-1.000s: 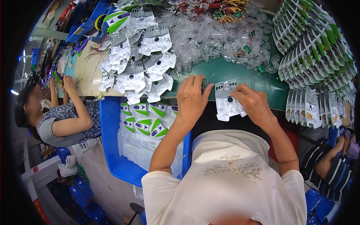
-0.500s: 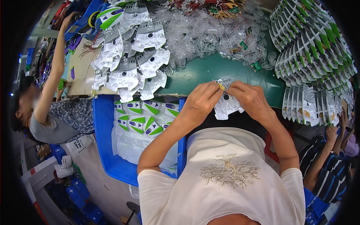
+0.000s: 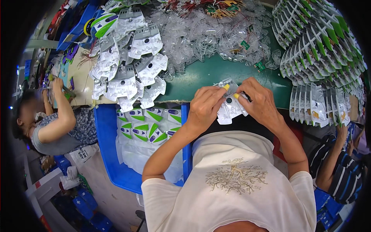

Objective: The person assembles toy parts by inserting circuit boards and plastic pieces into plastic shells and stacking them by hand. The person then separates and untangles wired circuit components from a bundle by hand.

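My left hand (image 3: 205, 106) and my right hand (image 3: 259, 101) both grip one clear plastic blister pack with a white card inside (image 3: 230, 107), held just over the near edge of the green table (image 3: 201, 75). Small yellow pieces show at the fingertips of both hands. The fingers cover most of the pack's upper part. A clear shell piece (image 3: 228, 83) sticks up behind the pack.
A pile of white carded packs (image 3: 131, 65) lies to the left, a heap of clear shells (image 3: 208, 34) at the back, and rows of stacked green-striped packs (image 3: 320, 58) on the right. A blue bin (image 3: 106, 154) of finished packs stands at my left. One person sits left (image 3: 58, 123), another right (image 3: 340, 162).
My left hand came off the table and joined the right hand on the pack. The person at left raised an arm, then lowered it to the table.
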The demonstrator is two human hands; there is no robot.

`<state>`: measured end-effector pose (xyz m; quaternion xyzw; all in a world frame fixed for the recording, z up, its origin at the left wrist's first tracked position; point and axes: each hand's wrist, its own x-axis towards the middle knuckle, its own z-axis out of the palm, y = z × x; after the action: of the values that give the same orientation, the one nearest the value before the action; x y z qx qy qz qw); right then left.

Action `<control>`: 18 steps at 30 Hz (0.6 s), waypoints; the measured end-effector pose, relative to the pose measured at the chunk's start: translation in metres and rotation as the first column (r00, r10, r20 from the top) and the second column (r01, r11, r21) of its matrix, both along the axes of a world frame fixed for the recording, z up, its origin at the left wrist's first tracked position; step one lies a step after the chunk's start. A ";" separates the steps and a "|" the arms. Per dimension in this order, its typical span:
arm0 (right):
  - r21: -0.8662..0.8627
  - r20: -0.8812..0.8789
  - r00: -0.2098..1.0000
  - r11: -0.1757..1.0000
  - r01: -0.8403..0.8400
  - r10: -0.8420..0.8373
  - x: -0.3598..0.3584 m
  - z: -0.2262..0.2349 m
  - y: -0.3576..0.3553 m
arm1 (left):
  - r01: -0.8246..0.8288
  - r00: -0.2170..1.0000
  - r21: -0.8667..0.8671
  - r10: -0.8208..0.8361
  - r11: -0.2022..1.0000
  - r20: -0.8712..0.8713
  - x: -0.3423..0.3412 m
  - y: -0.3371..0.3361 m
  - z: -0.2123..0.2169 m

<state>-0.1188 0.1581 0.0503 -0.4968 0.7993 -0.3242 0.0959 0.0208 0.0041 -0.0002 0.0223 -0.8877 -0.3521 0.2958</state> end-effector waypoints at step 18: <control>-0.220 0.259 0.952 0.970 -0.105 0.162 0.010 0.033 0.025 | 0.190 0.938 0.040 -0.193 0.981 0.289 -0.007 -0.012 0.020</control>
<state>-0.1086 0.1828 0.0834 -0.5073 0.7052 -0.4628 0.1766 0.0138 -0.0077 0.0198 -0.0107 -0.9174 -0.3773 0.1261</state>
